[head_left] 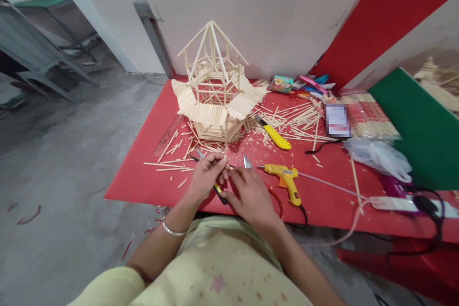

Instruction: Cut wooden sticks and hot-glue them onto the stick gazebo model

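You're holding your left hand [208, 173] and right hand [251, 194] curled close together, grasp impossible to tell, a glue gun [281, 171] lying just rightward.

Pale yellow star-print shirt [244, 267], silver bracelet [173, 232]

Single head-worn view, wide, facing forward and steeply down. Shirt [229, 267] nearest, bottom edge; left hand [208, 174] and right hand [251, 193] close, frame centre; table [131, 174] beyond; wall [258, 5] farther, top.
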### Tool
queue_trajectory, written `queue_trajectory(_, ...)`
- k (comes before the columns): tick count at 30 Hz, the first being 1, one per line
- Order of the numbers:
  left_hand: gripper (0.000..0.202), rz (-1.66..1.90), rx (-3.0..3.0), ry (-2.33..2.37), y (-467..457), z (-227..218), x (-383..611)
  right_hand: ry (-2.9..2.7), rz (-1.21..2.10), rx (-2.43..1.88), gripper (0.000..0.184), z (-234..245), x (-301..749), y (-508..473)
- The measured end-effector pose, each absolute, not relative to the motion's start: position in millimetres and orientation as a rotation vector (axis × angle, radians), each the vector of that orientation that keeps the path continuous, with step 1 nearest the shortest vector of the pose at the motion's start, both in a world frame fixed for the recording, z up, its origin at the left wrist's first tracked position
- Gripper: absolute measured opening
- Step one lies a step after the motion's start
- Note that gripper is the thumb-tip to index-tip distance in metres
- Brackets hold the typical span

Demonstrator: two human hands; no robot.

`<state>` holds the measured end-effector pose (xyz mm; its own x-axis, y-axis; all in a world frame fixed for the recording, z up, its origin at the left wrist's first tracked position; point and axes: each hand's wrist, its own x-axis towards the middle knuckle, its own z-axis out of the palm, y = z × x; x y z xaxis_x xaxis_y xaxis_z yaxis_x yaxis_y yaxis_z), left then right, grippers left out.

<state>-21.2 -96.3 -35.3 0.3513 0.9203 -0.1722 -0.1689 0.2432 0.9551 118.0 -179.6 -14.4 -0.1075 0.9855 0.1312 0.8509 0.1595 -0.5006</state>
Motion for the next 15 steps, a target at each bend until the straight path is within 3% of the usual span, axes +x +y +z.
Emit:
queue_trajectory(3, 0.025, 0.924, 1.018, 0.856, -97.0, -33.1, -23.2, -2.092, 0.344, -1.784, 0.052, -23.8, 102.4, -177.9)
queue_trajectory(9, 0.022, 0.933, 1.013, 0.810, -96.8, -35.9, -31.4, -2.003, 0.137, -2.026, 0.039, -43.9, 126.0, -195.5)
queue_trajectory(15, 0.024, 0.927, 0.912, 0.775, -95.4, -42.2, -27.8, -2.010, 0.108, -2.350, 0.048, -33.4, 155.8, -237.5)
